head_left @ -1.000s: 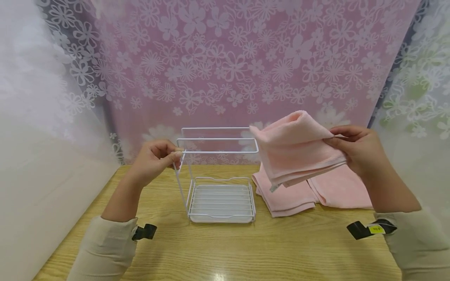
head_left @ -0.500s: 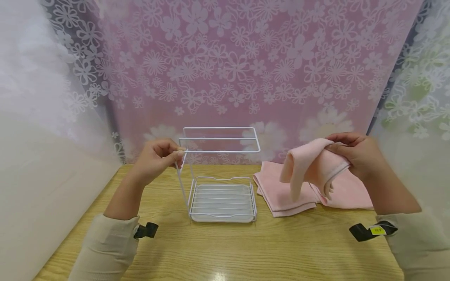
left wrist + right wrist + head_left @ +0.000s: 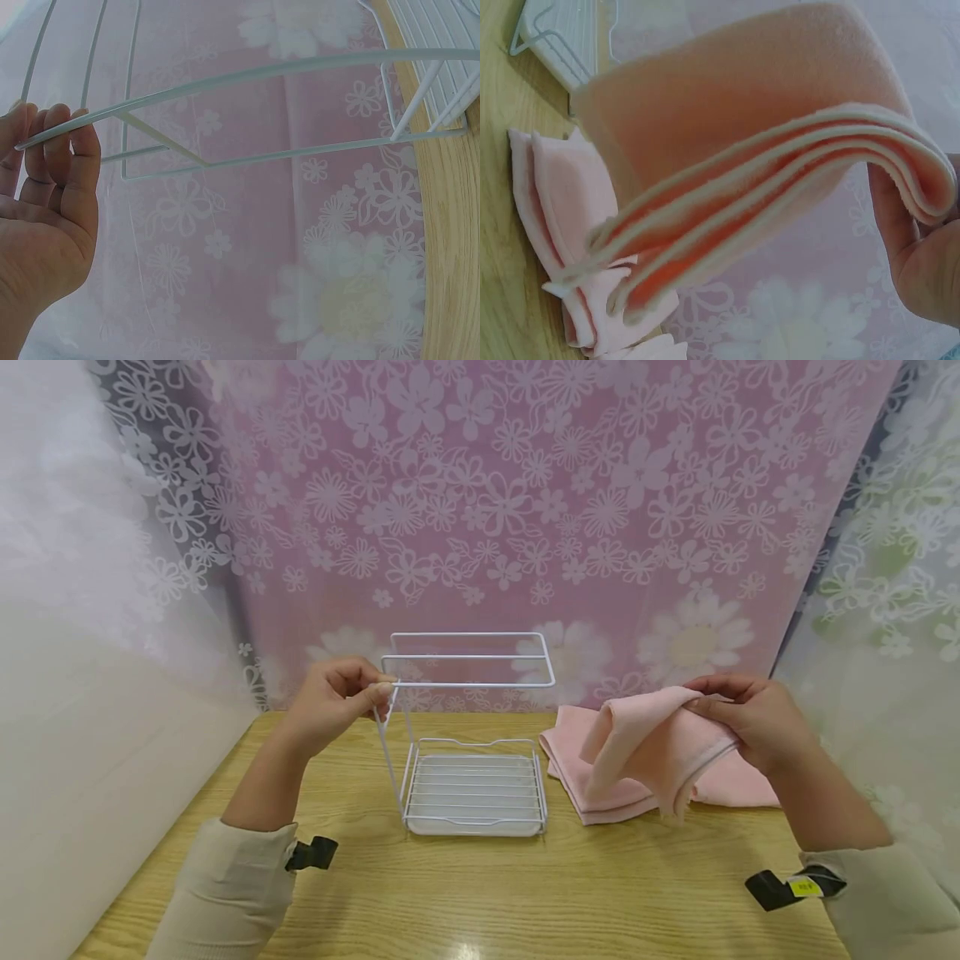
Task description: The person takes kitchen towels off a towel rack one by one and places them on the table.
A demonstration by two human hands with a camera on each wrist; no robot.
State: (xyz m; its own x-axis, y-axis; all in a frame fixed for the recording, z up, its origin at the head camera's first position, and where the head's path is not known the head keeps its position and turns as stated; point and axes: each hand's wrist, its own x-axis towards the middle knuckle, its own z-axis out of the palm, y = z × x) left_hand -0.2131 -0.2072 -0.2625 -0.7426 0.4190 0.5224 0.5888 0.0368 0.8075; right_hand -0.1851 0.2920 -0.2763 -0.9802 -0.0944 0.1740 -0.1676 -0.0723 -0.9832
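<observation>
A white wire rack [image 3: 468,683] with a slatted base over a pale tray [image 3: 476,793] stands upright on the table. My left hand [image 3: 337,703] pinches the rack's upper left corner between thumb and fingers; the left wrist view shows the wire [image 3: 247,75] in that pinch. On the right, my right hand [image 3: 757,718] pinches a folded pink towel [image 3: 652,735] by one edge. It droops in soft folds, and its layered edges [image 3: 795,150] show in the right wrist view. Below it lie more folded pink towels [image 3: 573,768], partly hidden by the held one.
The wood-grain table [image 3: 480,893] reaches back to a pink flowered curtain [image 3: 480,527]. A whitish sheet [image 3: 90,652] hangs on the left and a flowered one [image 3: 900,610] on the right. Black straps with small mounts circle both sleeves.
The pink towel, first held out flat near the rack, has swung right and drooped, then lowered with my right hand toward the other towels. My left hand stays on the rack.
</observation>
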